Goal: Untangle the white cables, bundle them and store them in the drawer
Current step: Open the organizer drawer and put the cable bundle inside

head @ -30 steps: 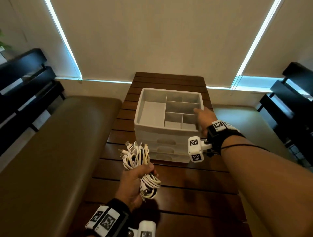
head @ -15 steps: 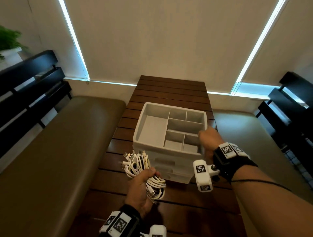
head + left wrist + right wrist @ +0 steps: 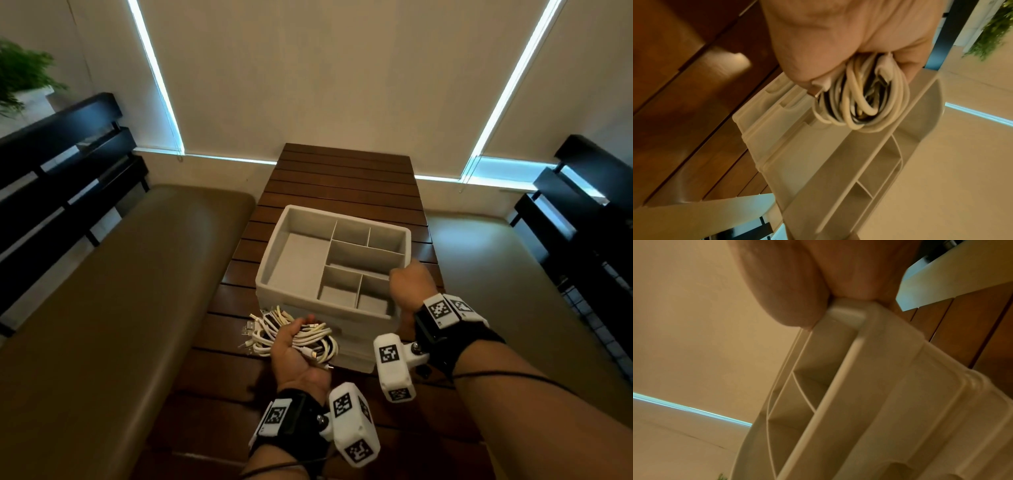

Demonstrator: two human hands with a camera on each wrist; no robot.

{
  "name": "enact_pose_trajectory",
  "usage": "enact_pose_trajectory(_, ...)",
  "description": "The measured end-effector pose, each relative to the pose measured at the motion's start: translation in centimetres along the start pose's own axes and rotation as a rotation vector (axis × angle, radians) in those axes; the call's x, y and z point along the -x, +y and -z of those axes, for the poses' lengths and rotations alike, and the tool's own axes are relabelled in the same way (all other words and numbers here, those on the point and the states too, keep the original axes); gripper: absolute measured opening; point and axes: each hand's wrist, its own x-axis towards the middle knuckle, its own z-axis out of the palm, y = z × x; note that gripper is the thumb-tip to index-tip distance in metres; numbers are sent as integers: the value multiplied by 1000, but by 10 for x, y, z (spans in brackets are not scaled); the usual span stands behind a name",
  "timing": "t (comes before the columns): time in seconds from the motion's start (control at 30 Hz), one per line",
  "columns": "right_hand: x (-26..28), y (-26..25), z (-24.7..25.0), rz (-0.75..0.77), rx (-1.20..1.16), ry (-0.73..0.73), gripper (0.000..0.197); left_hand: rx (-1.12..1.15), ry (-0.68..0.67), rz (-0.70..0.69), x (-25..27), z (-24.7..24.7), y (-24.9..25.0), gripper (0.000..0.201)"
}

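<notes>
White cables (image 3: 297,337), one bundle, looped and clutched in the left hand (image 3: 294,356), held above the near half of the counter (image 3: 342,178), just in front of the organizer's front left corner. Fingers (image 3: 296,323) curled round the loops, plug ends poking out to the left; number of cables in the bundle impossible to count. Same bundle (image 3: 859,100) seen from the left wrist, squeezed against the palm of the left hand (image 3: 838,40), hanging close before the drawer fronts.

One grey-white drawer organizer (image 3: 274,291) standing at the middle of the dark slatted wooden counter, slightly turned. Open top tray split into six compartments: one large on the left, two small at the back, one wide in the middle, two small at the front. Stacked drawer fronts below, partly hidden by the hands, so exact count unclear.

Right hand (image 3: 411,284) gripping the tray's right rim near the front right corner, thumb inside and the remaining fingers hidden behind the wall. From the right wrist, right hand (image 3: 797,280) pressed onto the rim of the organizer (image 3: 900,402), pinching it.

Two tan padded benches flanking the counter, one on each side (image 3: 102,308) (image 3: 496,274). One green plant (image 3: 24,75) at far left.
</notes>
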Motion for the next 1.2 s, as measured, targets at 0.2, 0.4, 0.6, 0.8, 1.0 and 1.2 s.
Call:
enact_pose_trajectory(0.2, -1, -1, -2, -3, 31, 9, 32, -26, 13, -42, -7, -1, -2, 18)
enact_pose_trajectory(0.4, -2, 0, -7, 2, -6, 57, 35, -41, -11, -56, -9, 0, -8, 21)
enact_pose_trajectory(0.6, -2, 0, -11, 5, -22, 89, 35, -47, 32, -115, -22, 7, -9, 20)
enact_pose_trajectory(0.8, -1, 0, -10, 15, -21, 104, 35, -90, 80, -119, -21, 30, -13, 19)
enact_pose_trajectory(1.0, 1, -2, -8, 10, 18, 81, 36, -87, -7, -81, -1, 55, 6, 12)
enact_pose_trajectory(1.2, 3, -2, -5, 12, 38, 69, 36, -80, -18, -91, 12, 71, 11, 16)
